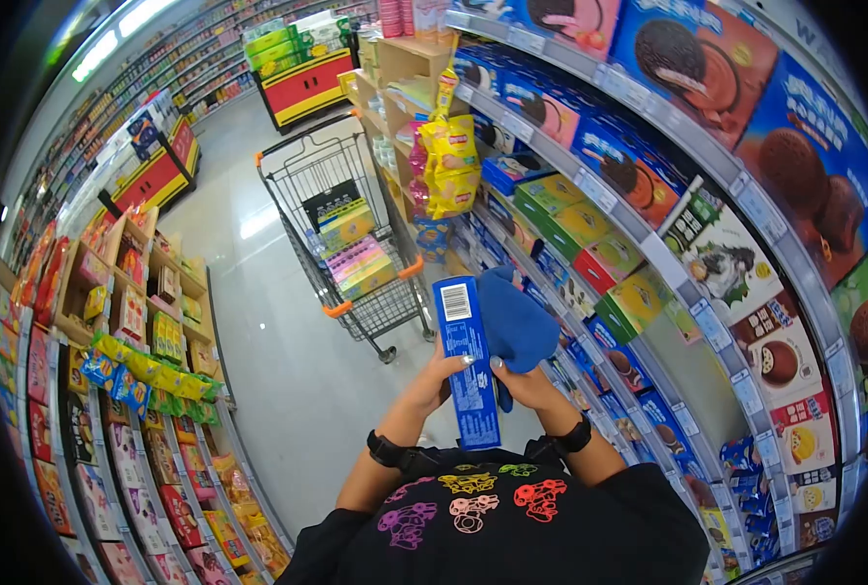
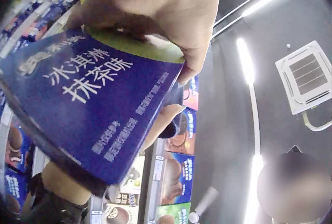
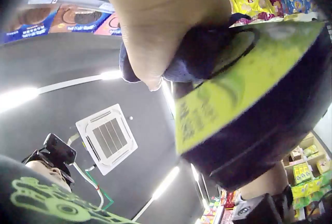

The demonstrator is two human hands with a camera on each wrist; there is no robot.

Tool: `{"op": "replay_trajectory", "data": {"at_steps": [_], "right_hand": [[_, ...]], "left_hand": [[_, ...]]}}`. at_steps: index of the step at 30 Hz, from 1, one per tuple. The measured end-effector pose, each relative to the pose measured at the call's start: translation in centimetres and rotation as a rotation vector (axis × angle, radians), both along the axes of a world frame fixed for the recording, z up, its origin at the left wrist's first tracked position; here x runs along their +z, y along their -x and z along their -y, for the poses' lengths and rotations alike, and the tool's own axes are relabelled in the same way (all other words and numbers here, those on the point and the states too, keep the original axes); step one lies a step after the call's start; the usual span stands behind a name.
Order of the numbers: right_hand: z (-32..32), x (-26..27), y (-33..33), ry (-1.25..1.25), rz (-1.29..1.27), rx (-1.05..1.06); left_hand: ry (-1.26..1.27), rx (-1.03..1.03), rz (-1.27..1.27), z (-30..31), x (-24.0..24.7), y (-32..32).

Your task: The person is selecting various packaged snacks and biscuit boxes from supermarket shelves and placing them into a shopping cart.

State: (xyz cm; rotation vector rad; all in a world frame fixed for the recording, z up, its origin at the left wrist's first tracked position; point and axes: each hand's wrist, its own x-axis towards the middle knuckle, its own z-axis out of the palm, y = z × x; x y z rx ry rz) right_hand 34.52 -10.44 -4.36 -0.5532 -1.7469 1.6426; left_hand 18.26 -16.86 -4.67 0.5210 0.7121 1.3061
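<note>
Upright in front of the chest is a blue cookie box (image 1: 461, 336) with a barcode on the narrow side facing up. My left hand (image 1: 433, 382) grips it by the left, thumb across that side. In the left wrist view the box (image 2: 98, 104) shows white lettering and a green edge under the palm. My right hand (image 1: 533, 386) pinches a dark blue cloth (image 1: 518, 322), bunched against the right of the box. The right wrist view has the cloth (image 3: 199, 52) between the fingers and the box's green face (image 3: 244, 84); some right fingers are hidden.
A shopping cart (image 1: 341, 229) with several boxes in it stands ahead in the aisle. Shelves of cookie boxes (image 1: 639, 180) rise close on the right, with yellow snack bags (image 1: 451, 161) hanging at their end. Snack shelves (image 1: 141, 390) line the left side.
</note>
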Motion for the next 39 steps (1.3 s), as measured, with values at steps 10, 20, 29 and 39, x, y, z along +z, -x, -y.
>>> {"op": "replay_trajectory", "data": {"at_steps": [10,20,29,39], "right_hand": [[1.7,-1.5,9.1,0.119,0.039,0.008],[1.5,-0.3,9.1,0.579,-0.235,-0.125],[2.4,-2.7,7.3,0.679,-0.19,-0.201],[6.5,-5.4,-6.6,0.828,-0.397,-0.359]], "left_hand": [[-0.196,0.377,-0.022,0.1,4.0,8.7],[-0.21,0.141,0.12,0.4,3.0,10.8],[-0.214,0.21,0.1,-2.6,-0.2,9.6],[0.053,-0.418,0.019,-5.3,-1.0,-4.1]]}}
